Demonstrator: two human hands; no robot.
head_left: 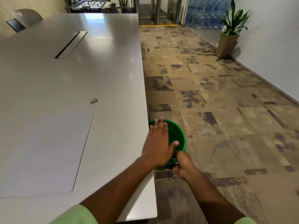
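Note:
A green plastic basin (178,135) hangs just off the right edge of the large white table (64,94), below tabletop level. My right hand (182,165) grips the basin's near rim with curled fingers. My left hand (157,143) is flat with straight, spread fingers, palm down over the basin's left side at the table edge, and is slightly blurred. The inside of the basin is partly hidden by my left hand.
A small grey object (93,100) lies on the table, and a long cable slot (71,44) runs further back. Patterned carpet (218,110) stretches to the right. A potted plant (229,38) stands by the right wall; turnstile gates (160,12) stand far ahead.

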